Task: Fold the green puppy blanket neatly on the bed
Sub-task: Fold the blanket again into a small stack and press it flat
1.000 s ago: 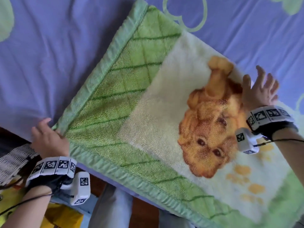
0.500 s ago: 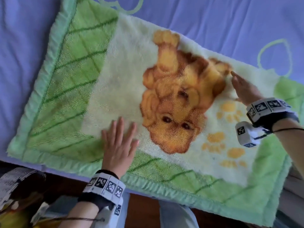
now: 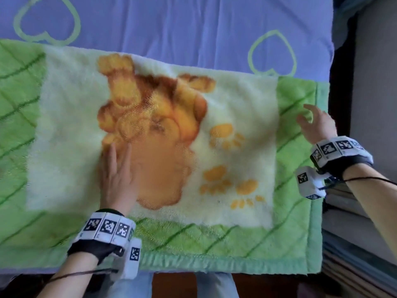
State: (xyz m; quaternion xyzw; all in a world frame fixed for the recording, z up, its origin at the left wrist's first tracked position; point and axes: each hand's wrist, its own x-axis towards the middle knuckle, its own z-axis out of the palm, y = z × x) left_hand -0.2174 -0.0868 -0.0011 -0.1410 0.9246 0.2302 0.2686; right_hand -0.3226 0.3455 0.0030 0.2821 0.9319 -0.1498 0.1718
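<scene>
Pressing your left hand (image 3: 117,179) flat on puppy blanket (image 3: 225,233), fingers together; your right hand (image 3: 315,127) hovers near blanket's right edge, fingers apart, on bed (image 3: 171,24)

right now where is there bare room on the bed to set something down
Bare purple sheet lies beyond the blanket's far edge, between the heart prints. The near side is crowded: blanket to the bed edge, left hand flat on the puppy, right hand over the green border.

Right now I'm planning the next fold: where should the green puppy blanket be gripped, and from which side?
Probably pinch the green puppy blanket at its right satin-bound edge, near the two corners, coming from the right. That edge lies free by the bed's side, next to the open right hand; the left hand lies flat on the puppy print.
</scene>
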